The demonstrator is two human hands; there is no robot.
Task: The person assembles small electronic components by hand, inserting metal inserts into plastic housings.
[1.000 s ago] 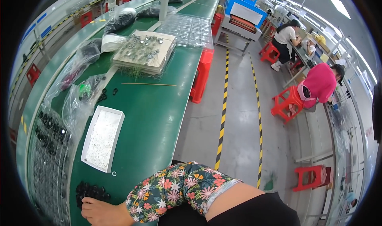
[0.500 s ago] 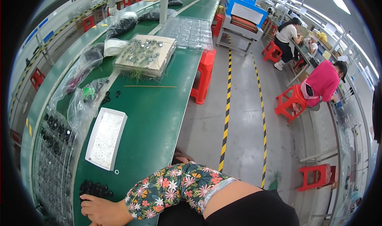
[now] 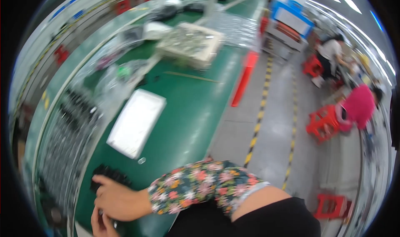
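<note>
My right hand [image 3: 118, 197], under a floral sleeve [image 3: 204, 185], lies over the near left of the green tabletop. Its index finger reaches along the edge of a heap of small black round parts [image 3: 110, 176]; its other fingers curl downward, and the thumb is hidden. Just below, at the bottom edge, my left hand [image 3: 102, 226] meets it with bent fingers. Something small and dark shows between the two hands, too blurred to name. A small clear ring [image 3: 142, 160] lies near a white box [image 3: 136, 124], whose contents blur into white.
A clear tray [image 3: 71, 141] with black parts runs along the left. Plastic bags [image 3: 121, 74] lie beyond it. Farther off are a stacked board [image 3: 191, 43] with wiry pieces, a thin stick [image 3: 191, 77] and clear trays [image 3: 235, 28]. Two people sit right, on red stools [image 3: 323, 122].
The view has swung, so the table and its things appear shifted right and blurred. More of my left hand now shows below my right hand. My right hand stays beside the black heap.
</note>
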